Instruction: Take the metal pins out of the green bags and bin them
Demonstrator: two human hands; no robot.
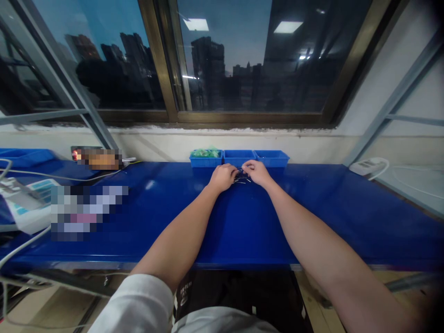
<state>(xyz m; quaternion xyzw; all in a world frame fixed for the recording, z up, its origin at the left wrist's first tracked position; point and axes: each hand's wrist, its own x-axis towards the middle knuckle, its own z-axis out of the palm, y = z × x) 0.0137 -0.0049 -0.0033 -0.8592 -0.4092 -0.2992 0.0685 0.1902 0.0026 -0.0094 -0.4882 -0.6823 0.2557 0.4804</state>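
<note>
My left hand (pixel 224 177) and my right hand (pixel 257 173) are close together over the far middle of the blue table, just in front of a row of bins. Both have their fingers pinched and face each other across a narrow gap. What lies between the fingertips is too small to make out. Beneath and between them, a few thin, shiny, metal-looking pieces (pixel 240 182) lie loose on the tabletop. Green, crinkled plastic-like material (pixel 207 152) fills the left blue bin (pixel 206 162).
Beside it stand a middle blue bin (pixel 238 155) and a right blue bin (pixel 272 158), backed by the wall. A white device with cables (pixel 29 203) occupies the table's left end, near blurred-out items. At the right sits a white power strip (pixel 369 165). Metal frame posts rise on both sides.
</note>
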